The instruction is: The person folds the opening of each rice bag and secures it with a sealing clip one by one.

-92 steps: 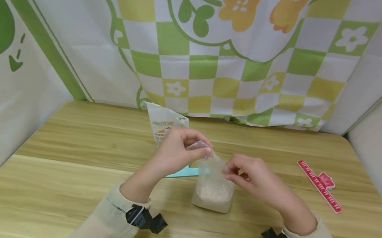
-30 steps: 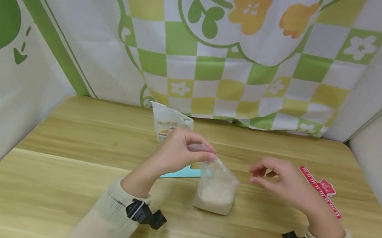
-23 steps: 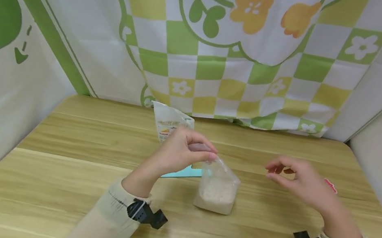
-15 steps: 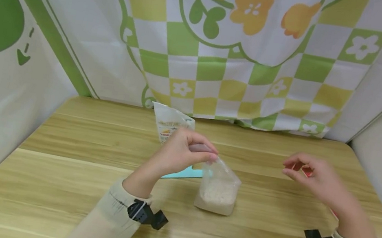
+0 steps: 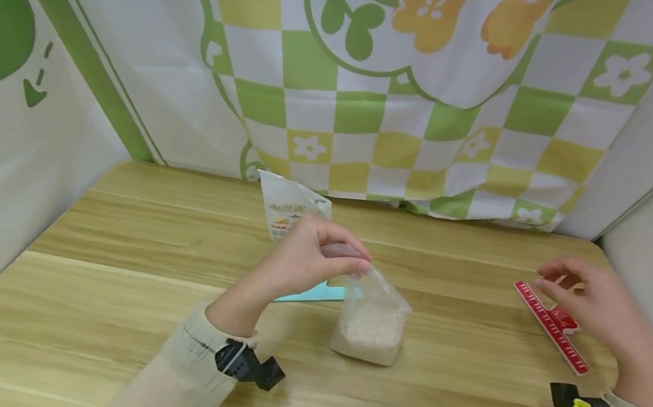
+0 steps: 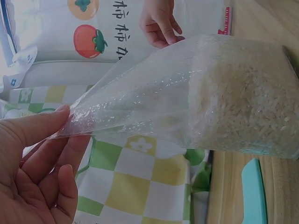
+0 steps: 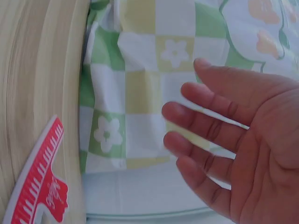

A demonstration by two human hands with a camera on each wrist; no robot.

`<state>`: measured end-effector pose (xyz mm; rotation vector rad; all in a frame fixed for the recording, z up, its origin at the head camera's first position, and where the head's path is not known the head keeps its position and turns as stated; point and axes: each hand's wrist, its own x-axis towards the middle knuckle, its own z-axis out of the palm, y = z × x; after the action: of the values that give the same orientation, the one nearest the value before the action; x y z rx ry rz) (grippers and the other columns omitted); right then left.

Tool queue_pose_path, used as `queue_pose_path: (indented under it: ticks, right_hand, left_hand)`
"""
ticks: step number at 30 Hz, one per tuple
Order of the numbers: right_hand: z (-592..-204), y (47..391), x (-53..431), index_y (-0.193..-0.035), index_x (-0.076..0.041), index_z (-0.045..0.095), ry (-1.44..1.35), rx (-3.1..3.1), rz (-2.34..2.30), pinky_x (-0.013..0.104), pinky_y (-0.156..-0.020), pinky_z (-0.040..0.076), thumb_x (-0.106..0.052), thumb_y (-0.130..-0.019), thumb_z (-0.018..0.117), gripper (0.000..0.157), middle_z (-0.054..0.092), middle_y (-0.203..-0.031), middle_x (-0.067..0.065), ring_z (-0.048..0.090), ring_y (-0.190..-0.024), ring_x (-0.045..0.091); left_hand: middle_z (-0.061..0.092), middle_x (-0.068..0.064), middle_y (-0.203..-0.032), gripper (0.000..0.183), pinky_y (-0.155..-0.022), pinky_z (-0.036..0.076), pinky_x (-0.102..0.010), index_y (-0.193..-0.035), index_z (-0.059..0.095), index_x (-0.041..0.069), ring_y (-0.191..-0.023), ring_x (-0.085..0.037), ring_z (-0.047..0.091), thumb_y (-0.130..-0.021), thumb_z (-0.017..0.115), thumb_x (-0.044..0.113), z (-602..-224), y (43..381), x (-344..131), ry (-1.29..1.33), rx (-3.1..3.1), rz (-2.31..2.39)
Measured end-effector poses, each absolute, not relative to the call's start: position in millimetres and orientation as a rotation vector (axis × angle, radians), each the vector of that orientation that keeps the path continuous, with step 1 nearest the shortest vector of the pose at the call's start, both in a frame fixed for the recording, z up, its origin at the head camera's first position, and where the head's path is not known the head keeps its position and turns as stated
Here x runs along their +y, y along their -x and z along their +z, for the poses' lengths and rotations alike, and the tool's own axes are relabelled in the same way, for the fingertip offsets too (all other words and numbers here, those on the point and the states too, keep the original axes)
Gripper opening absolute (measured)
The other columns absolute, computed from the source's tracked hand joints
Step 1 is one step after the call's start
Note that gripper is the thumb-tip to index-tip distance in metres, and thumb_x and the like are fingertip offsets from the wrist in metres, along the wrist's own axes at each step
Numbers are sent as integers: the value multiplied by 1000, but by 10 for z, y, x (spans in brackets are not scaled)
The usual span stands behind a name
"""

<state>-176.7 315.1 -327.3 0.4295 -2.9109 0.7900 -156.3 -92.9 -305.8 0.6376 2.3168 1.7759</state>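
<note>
A clear plastic bag of rice (image 5: 370, 333) stands on the wooden table, its lower part filled with white grains. My left hand (image 5: 306, 257) pinches the bag's top corner between thumb and fingers; in the left wrist view the film is stretched toward that hand (image 6: 42, 158). Over at the right, my right hand (image 5: 594, 296) hovers by a red bar-shaped clip (image 5: 552, 325) with a wide tab. Loosely bent, spread fingers with nothing between them show on the right hand (image 7: 252, 135) in the right wrist view. The red clip (image 7: 39, 179) lies apart from it there.
Behind my left hand leans a white printed pouch (image 5: 288, 205), partly hidden. A flat teal item (image 5: 316, 293) lies beside the bag, partly covered. Checked cloth (image 5: 398, 151) hangs at the table's (image 5: 139, 225) back edge, and pale fabric walls stand on both sides.
My right hand has let go of the bag's edge and moved right, to above the red clip. The left hand keeps its pinch, and the bag stays almost in place.
</note>
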Motion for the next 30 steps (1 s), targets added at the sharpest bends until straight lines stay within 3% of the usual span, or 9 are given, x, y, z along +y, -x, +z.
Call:
queue_pose_path:
  ticks: [5, 12, 22, 25, 30]
  right_hand:
    - [-3289, 1782, 3296, -107, -2, 67, -349, -2945, 662, 23, -58, 43, -20, -96, 67, 21, 68, -95, 12, 47, -73, -12]
    - [-3380, 1844, 3484, -109, 4, 66, -261, -2974, 602, 28, -62, 42, -20, -95, 68, 28, 68, -97, 19, 58, -80, 19]
    - [-3542, 1940, 3745, -108, 9, 64, -205, -3058, 608, 29, -63, 44, -14, -95, 66, 27, 66, -96, 24, 62, -81, 32]
    - [-3578, 1952, 3799, -109, 11, 63, -222, -3101, 620, 29, -64, 45, -12, -93, 66, 28, 66, -94, 23, 62, -79, 27]
    - [-3664, 1965, 3854, -108, 10, 64, -293, -3124, 665, 24, -61, 45, -9, -91, 67, 26, 67, -91, 16, 55, -73, 2]
  left_hand:
    - [77, -11, -95, 10, -75, 56, -25, -95, 77, 1, -84, -11, 74, -88, 75, 7, -3050, 1568, -922, -625, 2356, 1744]
    - [77, -8, -95, 9, -70, 53, -24, -93, 78, 5, -80, -7, 71, -87, 77, 11, -3052, 1574, -927, -646, 2440, 1687]
    - [77, -7, -93, 8, -71, 53, -25, -93, 78, 7, -80, -7, 70, -87, 77, 13, -3042, 1581, -926, -660, 2481, 1655]
    - [77, -5, -93, 8, -71, 53, -25, -92, 78, 8, -81, -7, 70, -87, 77, 14, -3046, 1579, -921, -657, 2484, 1645]
    - [77, -4, -93, 7, -72, 54, -26, -92, 78, 9, -84, -8, 72, -88, 77, 14, -3059, 1572, -917, -666, 2485, 1647]
